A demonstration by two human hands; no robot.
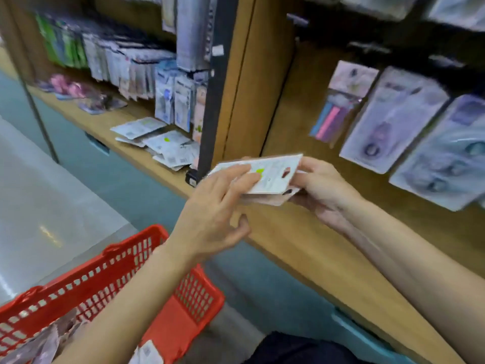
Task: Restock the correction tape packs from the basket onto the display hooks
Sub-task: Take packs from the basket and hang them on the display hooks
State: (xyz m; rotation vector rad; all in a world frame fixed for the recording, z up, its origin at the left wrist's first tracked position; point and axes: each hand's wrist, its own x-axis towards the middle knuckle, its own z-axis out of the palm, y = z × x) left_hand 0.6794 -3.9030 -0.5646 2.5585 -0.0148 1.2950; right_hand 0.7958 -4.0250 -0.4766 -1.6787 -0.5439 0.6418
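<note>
A small stack of correction tape packs (275, 177) is held flat between both hands, white backs up, over the wooden shelf edge. My left hand (217, 216) lays its fingers on top of the stack, with the thumb curled below it. My right hand (322, 190) grips the stack's right end, by the hang holes. The red basket (110, 279) sits at the lower left with more packs (39, 345) inside. Packs of correction tape (388, 122) hang from display hooks (446, 61) on the right panel.
Loose white packs (157, 143) lie on the wooden shelf (315, 248) to the left. Other hanging stationery (126, 64) fills the left bay, past a dark upright post (215, 88). Teal drawers (99, 158) run below the shelf.
</note>
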